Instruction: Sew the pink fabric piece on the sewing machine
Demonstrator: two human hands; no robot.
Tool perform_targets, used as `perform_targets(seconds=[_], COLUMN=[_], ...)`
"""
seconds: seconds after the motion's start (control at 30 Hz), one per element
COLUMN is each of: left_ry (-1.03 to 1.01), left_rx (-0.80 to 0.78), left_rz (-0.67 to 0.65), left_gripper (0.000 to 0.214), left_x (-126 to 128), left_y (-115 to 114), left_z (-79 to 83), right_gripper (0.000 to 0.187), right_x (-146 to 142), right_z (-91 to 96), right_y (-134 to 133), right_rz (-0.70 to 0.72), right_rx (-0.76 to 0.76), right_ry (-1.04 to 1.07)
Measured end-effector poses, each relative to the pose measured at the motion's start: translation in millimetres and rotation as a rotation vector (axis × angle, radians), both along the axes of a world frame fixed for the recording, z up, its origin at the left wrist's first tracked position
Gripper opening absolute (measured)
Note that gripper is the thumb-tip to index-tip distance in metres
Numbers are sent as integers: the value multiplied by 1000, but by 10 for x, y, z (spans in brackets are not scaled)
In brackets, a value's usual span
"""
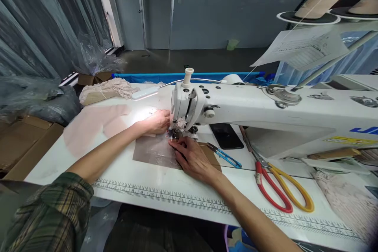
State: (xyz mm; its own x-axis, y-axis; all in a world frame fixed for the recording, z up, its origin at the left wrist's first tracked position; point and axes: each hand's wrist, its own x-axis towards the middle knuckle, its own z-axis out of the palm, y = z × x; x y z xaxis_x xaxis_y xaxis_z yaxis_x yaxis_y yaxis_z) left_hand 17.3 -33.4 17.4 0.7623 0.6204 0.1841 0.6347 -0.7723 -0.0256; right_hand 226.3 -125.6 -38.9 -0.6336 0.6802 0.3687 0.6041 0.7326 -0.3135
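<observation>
At the middle of the frame both hands meet under the head of the white sewing machine. The left hand comes in from the left with its fingers curled toward the needle. From here I cannot tell whether they pinch the cloth or only rest on it. The right hand lies just below the presser foot, fingers stretched out and pressed flat, the fingertips almost touching the foot.

The small pale piece of fabric sits right at the needle, on a greyish sheet that lies on the table under both hands, lit by the lamp.

To my eye the piece is being fed through the foot. Doing that well would mean holding the cloth flat and lightly taut between the two hands, letting the machine draw it rather than pushing, and holding the fingertips off the needle's line.

Blue thread snips, a black phone and red-and-yellow scissors lie to the right, with pink cloth at the left.
</observation>
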Motion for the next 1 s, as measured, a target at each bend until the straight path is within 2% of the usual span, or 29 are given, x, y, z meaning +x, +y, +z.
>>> perform_targets(seconds=[0.07, 0.13, 0.2, 0.23, 0.27, 0.37, 0.5, 0.7, 0.8, 1.0], left_ry=[-58, -121, -315, -349, -355, -399, -435, -635, -697, -565], left_rx=[6, -20, -250, -391, -485, -495, -448, -331, -286, -196], left_rz=[4, -30, -262, -321, -339, -259, -204, -223, -242, -253], left_gripper=[22, 24, 20, 16, 17, 16, 14, 12, 11, 11], left_x=[-112, -250, -388, -452, -510, -649, -736, -636, -559, -506], left_y=[-187, -484, -827, -989, -1133, -1390, -1397, -1387, -1457, -1602], left_z=[14, 12, -12, -34, -60, -144, -149, -69, -123, -287], right_gripper=[38, 38, 39, 39, 40, 40, 40, 41, 38, 36], right_x=[4, 5, 3, 0, -4, -22, -35, 10, 27, -2], right_z=[1, 4, 10, 13, 15, 13, -8, -2, 8, 5], right_y=[2, 3, 1, -1, -4, -14, -15, -1, -5, -18], right_rz=[0, 0, -1, -1, -3, -4, -5, 22, 51, 47], right_rx=[-8, -20, -26, -28, -26, 6, 57, -13, -27, 38], right_ry=[16, 17, 9, 4, 1, -8, -20, 34, 89, 16])
